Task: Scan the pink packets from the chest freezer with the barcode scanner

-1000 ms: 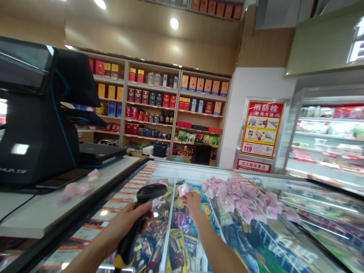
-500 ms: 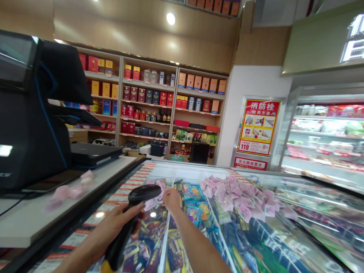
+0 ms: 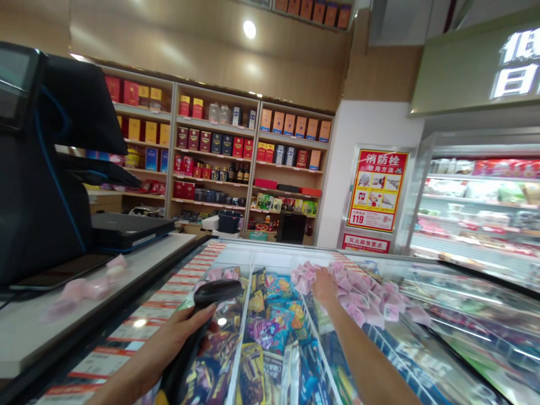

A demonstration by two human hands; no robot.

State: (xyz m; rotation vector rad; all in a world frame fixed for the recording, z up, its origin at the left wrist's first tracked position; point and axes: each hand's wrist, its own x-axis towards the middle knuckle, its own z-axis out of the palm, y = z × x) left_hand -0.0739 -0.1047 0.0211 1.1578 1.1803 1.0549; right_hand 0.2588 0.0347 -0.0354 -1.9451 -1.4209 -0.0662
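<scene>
My left hand (image 3: 192, 329) is wrapped round the handle of a black barcode scanner (image 3: 219, 289), its head tilted over the glass-topped freezer (image 3: 261, 253). Reaching forward, my right hand (image 3: 325, 286) is at the left part of a heap of small pink packets (image 3: 352, 284) on the freezer top. Its fingers are bent and close together on a pink packet; the fingertips are partly hidden. A few more pink pieces (image 3: 225, 274) lie just beyond the scanner head. Under the glass, colourful ice cream wrappers (image 3: 270, 332) fill the compartments.
At left, a black checkout terminal (image 3: 63, 152) stands on a white counter (image 3: 25, 343), with several pink pieces (image 3: 90, 288) near its edge. Shelves of boxes and bottles (image 3: 211, 146) line the back wall. A red fire-hydrant sign (image 3: 377, 188) and a lit display fridge (image 3: 476, 197) are at right.
My right hand has moved right, from the pink pieces beside the scanner head to the larger pink heap. My left hand keeps the scanner in nearly the same place. The view has shifted slightly.
</scene>
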